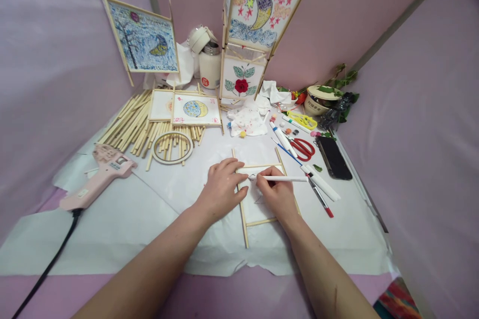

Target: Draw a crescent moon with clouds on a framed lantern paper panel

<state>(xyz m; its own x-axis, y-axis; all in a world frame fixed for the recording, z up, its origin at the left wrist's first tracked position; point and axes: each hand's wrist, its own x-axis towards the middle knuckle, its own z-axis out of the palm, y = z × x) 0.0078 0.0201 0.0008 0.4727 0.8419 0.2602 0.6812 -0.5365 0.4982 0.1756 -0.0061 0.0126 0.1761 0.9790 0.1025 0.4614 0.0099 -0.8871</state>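
Note:
A small stick frame with a white sheet (260,213) lies flat on the paper-covered table, with a few dark pen lines on it. My right hand (277,193) pinches a white pen (292,178), whose tip meets the upper part of the sheet. Part of the frame's right side is hidden beneath that hand. My left hand (223,188) rests at the frame's left edge, fingers spread and thumb over the sheet, holding nothing.
Wooden sticks (129,122), a tape roll (155,152) and a pink glue gun (99,179) lie left. Red scissors (304,149), markers (324,184) and a phone (334,158) lie right. Behind stand a bottle (210,67) and a tall picture lantern (258,15).

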